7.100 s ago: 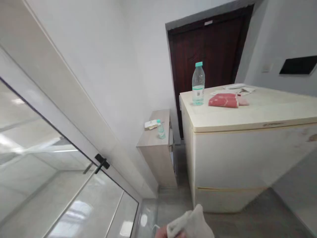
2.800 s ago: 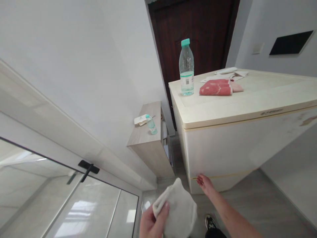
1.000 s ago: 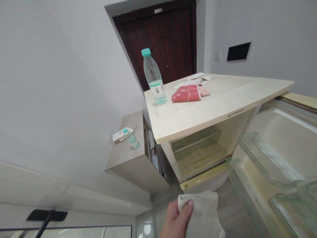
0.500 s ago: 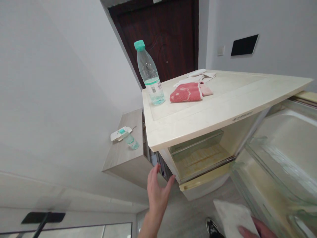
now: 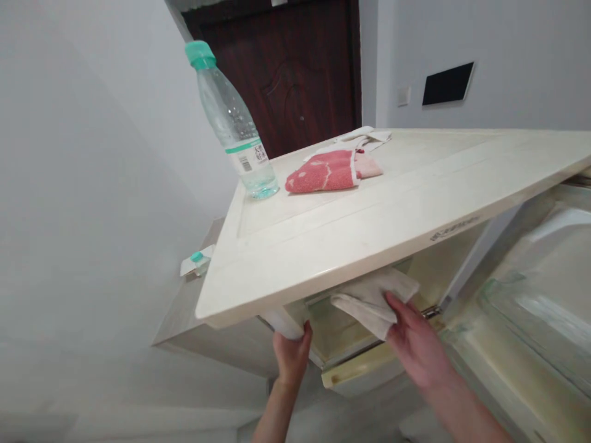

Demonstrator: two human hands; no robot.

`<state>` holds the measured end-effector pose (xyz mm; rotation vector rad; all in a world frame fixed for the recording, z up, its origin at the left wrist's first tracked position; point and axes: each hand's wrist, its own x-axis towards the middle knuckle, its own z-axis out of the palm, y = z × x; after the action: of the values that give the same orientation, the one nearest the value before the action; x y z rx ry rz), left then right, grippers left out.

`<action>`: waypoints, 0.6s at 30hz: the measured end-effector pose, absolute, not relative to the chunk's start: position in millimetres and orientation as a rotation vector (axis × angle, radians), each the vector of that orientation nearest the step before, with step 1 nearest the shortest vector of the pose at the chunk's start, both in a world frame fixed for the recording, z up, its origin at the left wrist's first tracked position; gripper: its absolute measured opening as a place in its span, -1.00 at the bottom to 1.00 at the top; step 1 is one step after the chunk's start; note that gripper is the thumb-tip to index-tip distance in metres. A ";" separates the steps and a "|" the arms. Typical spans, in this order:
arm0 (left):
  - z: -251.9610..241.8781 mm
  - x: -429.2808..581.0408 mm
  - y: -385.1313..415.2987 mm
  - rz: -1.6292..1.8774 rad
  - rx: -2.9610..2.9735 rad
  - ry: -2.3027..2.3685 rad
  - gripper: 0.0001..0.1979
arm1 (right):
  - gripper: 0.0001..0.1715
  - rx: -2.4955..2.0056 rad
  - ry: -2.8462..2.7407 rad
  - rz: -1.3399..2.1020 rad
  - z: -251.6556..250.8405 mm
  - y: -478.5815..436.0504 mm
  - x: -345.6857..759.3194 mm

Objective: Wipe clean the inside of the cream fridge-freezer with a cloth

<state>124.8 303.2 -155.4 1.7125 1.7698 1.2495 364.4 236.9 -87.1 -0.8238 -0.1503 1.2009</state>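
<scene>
At the open fridge (image 5: 351, 227), pinching a soft, folded white cloth (image 5: 378, 296) between thumb and fingers of the right hand (image 5: 418, 344), just under the overhanging top (image 5: 323, 246); clamping the left hand (image 5: 293, 352) around the side wall (image 5: 286, 323), with fingers partly hidden. Facing a fuzzy red towel (image 5: 325, 174) and a clear plastic bottle (image 5: 233, 126), labelled with Chinese characters and a barcode (image 5: 245, 163).

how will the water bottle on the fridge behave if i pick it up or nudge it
The water bottle may tip fairly easily, being tall and narrow. It looks only part full, so it is probably light for its size. Its smooth, clear plastic would likely give when squeezed.
</scene>
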 end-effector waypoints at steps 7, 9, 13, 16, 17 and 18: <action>-170.5 125.0 301.5 1.372 1.684 1.924 -0.53 | -0.67 -0.430 -0.457 1.356 -58.8 325.3 340.4; -176.2 124.4 304.5 1.451 1.713 1.970 -0.54 | -0.68 -0.349 -0.547 1.426 -63.7 348.9 330.9; -185.3 124.7 310.4 1.579 1.736 2.017 -0.51 | -0.79 -0.182 -0.718 1.497 -71.2 393.4 312.6; -188.8 125.0 312.8 1.637 1.747 2.019 -0.49 | -0.87 -0.048 -0.877 1.472 -57.9 426.9 302.4; -189.9 125.0 313.2 1.649 1.749 2.018 -0.48 | -0.89 -0.022 -0.935 1.453 -49.1 439.9 299.7; -191.1 124.9 313.6 1.657 1.749 2.013 -0.48 | -0.88 -0.010 -0.992 1.433 -38.5 454.5 297.1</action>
<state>124.9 313.6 -191.1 1.7491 2.0131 1.6575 297.1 454.5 -38.5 -0.0099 -0.9916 1.4335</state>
